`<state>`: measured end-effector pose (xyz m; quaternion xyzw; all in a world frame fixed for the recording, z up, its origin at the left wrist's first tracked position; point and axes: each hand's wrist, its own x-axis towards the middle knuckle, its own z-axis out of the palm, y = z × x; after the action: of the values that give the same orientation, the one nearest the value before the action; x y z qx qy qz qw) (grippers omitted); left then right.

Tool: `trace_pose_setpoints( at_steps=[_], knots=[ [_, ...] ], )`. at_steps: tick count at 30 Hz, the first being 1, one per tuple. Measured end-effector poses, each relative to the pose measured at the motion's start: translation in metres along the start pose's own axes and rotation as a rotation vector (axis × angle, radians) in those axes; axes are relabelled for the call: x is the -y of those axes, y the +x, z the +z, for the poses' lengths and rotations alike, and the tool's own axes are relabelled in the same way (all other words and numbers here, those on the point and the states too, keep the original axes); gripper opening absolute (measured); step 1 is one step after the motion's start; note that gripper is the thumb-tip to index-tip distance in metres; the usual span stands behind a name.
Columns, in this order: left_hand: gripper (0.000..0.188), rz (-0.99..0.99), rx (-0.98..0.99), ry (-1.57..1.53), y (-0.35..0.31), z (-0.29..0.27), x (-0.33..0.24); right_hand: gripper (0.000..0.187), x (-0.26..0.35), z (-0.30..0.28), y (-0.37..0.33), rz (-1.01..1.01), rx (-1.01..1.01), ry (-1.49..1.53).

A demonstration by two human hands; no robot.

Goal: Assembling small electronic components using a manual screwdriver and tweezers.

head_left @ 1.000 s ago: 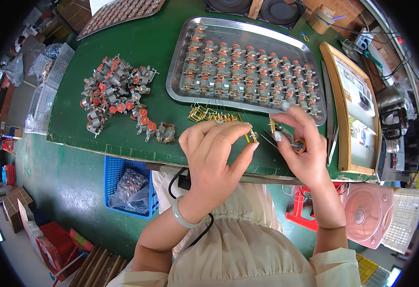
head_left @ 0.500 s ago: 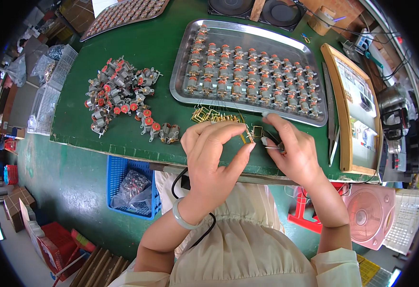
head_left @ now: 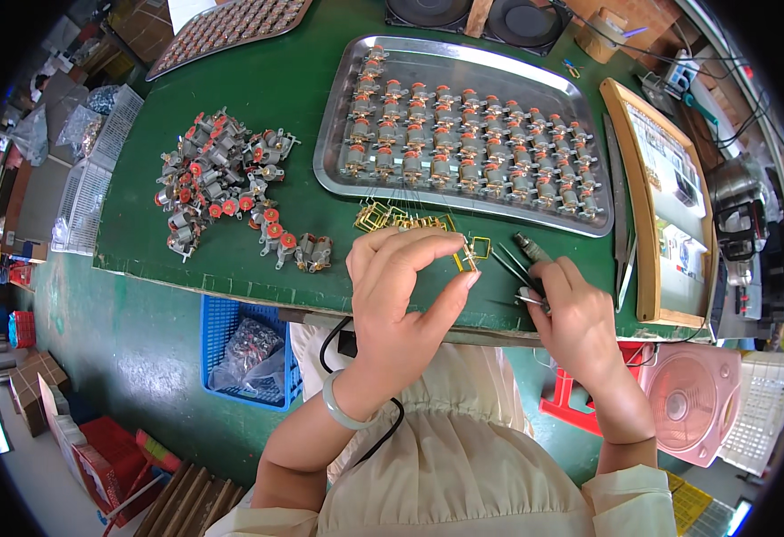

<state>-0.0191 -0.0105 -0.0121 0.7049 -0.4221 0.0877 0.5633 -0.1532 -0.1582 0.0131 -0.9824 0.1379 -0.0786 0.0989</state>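
My left hand (head_left: 401, 286) pinches a brass frame (head_left: 469, 257); my right hand (head_left: 575, 318) grips tweezers (head_left: 515, 270) at its 4 o'clock. Fitting step; next needs steady alignment.

Open green surface (head_left: 320, 224) between motor pile (head_left: 222, 183) and steel tray (head_left: 338, 157), wide enough for passing hands. Blocked ahead by brass frames (head_left: 401, 217) beside tray edge; hemmed rightward by wooden-framed board (head_left: 647, 295).
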Motion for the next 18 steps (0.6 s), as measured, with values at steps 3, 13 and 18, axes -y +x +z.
trace_pose_setpoints(
  at_steps=[3, 13, 18],
  knots=[
    [0.031, 0.013, 0.003, -0.003, 0.000, 0.001, 0.000, 0.021, -0.003, 0.004, -0.001, -0.031, -0.025, 0.021],
    [0.029, 0.112, -0.021, 0.122, -0.001, 0.003, 0.000, 0.022, 0.013, -0.023, -0.004, -0.070, -0.178, 0.516],
    [0.028, 0.136, -0.031, 0.144, 0.000, 0.006, -0.001, 0.020, 0.016, -0.016, 0.000, -0.129, -0.222, 0.535]
  ],
)
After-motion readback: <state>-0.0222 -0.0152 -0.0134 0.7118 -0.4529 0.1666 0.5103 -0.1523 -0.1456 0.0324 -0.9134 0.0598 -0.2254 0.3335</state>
